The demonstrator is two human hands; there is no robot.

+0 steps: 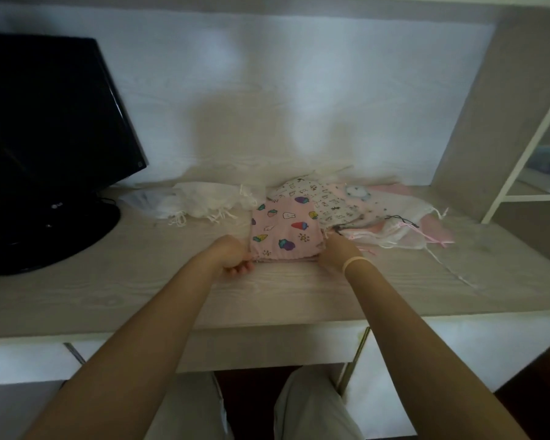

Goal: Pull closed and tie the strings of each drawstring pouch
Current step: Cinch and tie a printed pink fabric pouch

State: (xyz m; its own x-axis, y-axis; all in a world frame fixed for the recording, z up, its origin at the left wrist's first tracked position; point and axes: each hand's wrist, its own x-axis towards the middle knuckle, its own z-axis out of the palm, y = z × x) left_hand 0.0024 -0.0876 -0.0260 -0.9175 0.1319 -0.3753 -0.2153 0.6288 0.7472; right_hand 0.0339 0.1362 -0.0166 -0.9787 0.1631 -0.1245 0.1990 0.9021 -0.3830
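Observation:
A pink drawstring pouch [284, 229] printed with strawberries and other small pictures lies flat in the middle of the desk, its gathered mouth toward me. My left hand [234, 256] grips the pouch's near left corner with curled fingers. My right hand [336, 251] holds its near right corner, fingers hidden against the cloth. Behind it lies a white pouch with small animal prints [326, 198]. Sheer white and pink pouches [404, 228] with loose strings are spread to the right.
A black monitor [50, 134] on a round stand takes up the desk's left side. A heap of white mesh pouches [204, 203] lies left of the pink one. A white shelf frame [521, 173] rises at the right. The pale wooden desk [267, 300] ends just before my knees.

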